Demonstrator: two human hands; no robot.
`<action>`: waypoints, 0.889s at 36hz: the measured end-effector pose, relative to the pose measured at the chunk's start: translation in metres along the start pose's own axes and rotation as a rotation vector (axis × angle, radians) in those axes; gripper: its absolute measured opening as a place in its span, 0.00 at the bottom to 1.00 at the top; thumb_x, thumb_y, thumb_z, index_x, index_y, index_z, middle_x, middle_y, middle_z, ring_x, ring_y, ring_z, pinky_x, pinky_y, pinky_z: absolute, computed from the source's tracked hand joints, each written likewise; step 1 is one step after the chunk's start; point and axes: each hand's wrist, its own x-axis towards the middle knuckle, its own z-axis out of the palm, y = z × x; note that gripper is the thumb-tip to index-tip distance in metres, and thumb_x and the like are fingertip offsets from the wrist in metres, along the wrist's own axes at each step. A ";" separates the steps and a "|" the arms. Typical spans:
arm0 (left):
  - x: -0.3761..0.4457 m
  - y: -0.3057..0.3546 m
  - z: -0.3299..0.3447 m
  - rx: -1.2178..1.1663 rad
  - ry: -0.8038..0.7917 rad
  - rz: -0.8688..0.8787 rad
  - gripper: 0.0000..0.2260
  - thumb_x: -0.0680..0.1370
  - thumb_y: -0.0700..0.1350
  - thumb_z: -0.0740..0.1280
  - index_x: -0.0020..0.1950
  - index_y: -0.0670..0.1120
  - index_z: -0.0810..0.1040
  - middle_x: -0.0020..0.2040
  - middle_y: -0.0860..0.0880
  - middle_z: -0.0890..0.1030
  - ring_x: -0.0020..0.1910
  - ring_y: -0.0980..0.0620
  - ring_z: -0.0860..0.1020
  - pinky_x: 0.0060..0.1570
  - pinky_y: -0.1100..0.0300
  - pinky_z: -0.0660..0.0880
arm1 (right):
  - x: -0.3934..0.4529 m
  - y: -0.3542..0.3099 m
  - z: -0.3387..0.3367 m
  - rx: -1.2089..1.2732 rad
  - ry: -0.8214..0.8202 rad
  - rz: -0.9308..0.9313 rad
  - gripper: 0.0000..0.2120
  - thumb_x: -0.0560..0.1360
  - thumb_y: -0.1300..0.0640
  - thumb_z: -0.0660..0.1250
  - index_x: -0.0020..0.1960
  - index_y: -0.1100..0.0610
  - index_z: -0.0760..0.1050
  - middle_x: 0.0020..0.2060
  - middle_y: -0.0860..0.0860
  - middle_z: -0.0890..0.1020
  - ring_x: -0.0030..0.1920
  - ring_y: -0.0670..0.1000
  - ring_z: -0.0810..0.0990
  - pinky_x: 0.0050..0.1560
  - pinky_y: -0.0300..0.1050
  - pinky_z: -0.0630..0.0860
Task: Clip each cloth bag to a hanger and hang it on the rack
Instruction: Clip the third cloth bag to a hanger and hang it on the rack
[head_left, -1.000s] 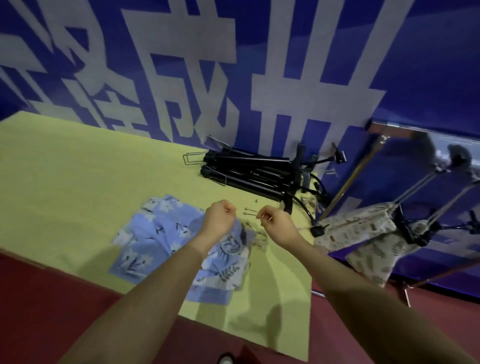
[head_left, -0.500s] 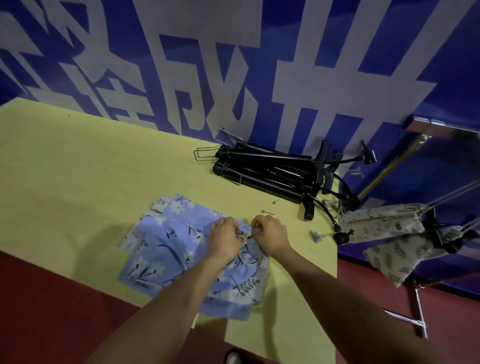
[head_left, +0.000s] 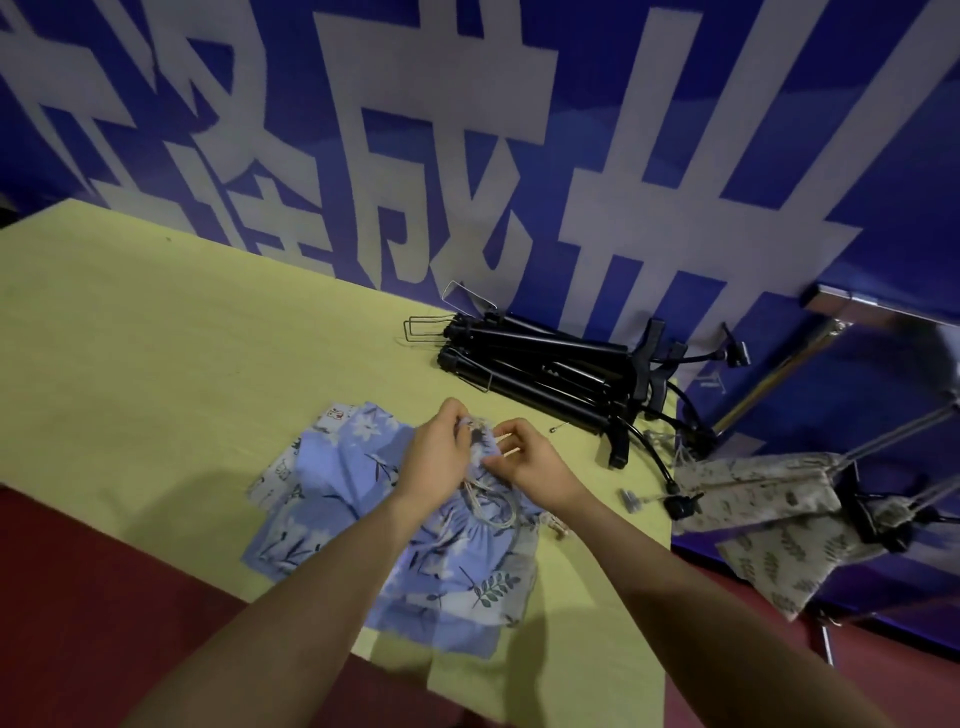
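Blurring rack and hung bags, cropped at right.

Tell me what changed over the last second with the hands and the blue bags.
Both hands dropped from above the table onto the blue floral bags; left hand and right hand now pinch the gathered top of the uppermost bag. The black hangers and the beige bags on the rack stayed put.

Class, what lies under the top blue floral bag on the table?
More cloth bags peek out beneath the blue bag, on the yellow table. How many is hidden.
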 end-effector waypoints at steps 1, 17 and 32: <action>0.001 0.003 -0.004 -0.008 0.018 0.007 0.02 0.82 0.43 0.56 0.50 0.47 0.65 0.31 0.49 0.68 0.27 0.48 0.62 0.29 0.54 0.58 | -0.001 0.000 0.001 -0.073 -0.023 0.018 0.08 0.76 0.59 0.68 0.51 0.55 0.69 0.40 0.50 0.75 0.35 0.48 0.75 0.36 0.42 0.71; -0.002 0.034 -0.041 0.798 -0.143 0.336 0.14 0.77 0.55 0.60 0.52 0.44 0.71 0.50 0.47 0.78 0.53 0.44 0.71 0.56 0.53 0.65 | -0.013 -0.027 -0.005 -0.218 0.075 -0.186 0.11 0.78 0.59 0.65 0.38 0.63 0.75 0.30 0.53 0.73 0.29 0.44 0.66 0.31 0.36 0.62; -0.001 0.048 -0.031 1.027 -0.231 0.360 0.12 0.79 0.43 0.59 0.60 0.41 0.75 0.61 0.43 0.73 0.60 0.43 0.72 0.58 0.53 0.67 | -0.013 -0.014 -0.016 -0.472 0.095 -0.111 0.05 0.74 0.58 0.68 0.50 0.55 0.77 0.41 0.49 0.79 0.39 0.51 0.78 0.44 0.50 0.77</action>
